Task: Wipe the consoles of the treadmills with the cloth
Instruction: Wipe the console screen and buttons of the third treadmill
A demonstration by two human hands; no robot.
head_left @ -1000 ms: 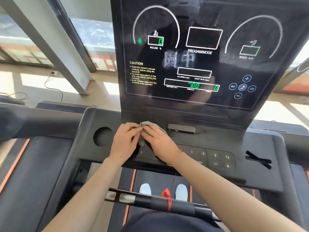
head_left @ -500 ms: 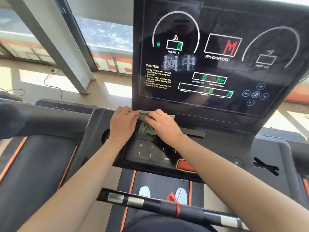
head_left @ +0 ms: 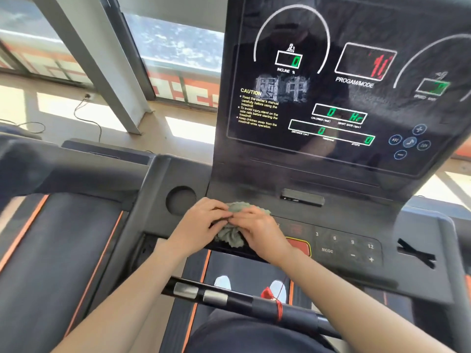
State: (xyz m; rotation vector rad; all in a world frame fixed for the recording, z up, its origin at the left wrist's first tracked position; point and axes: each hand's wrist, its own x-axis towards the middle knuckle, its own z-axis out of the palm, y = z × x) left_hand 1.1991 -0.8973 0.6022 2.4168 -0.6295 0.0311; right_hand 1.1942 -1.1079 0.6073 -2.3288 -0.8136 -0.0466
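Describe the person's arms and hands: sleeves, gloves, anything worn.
Both are bare. The left hand and right hand wear no gloves, and no rings show. The left forearm and right forearm carry no sleeve, watch or band as far up as the frame reaches.

On the console screen (head_left: 300, 149) I read a yellow "CAUTION" above small print that begins "Read the owner's manual". White labels read "INCLINE %" under a green 0 and "PROGAM/MODE" under blurred red digits. Lower down are "CALORIES", "HEART RATE" and "DISTANCE", with green "0" and "Hr". The keypad (head_left: 349, 247) shows 3, 6, 9, 12, "MODE", − and +.
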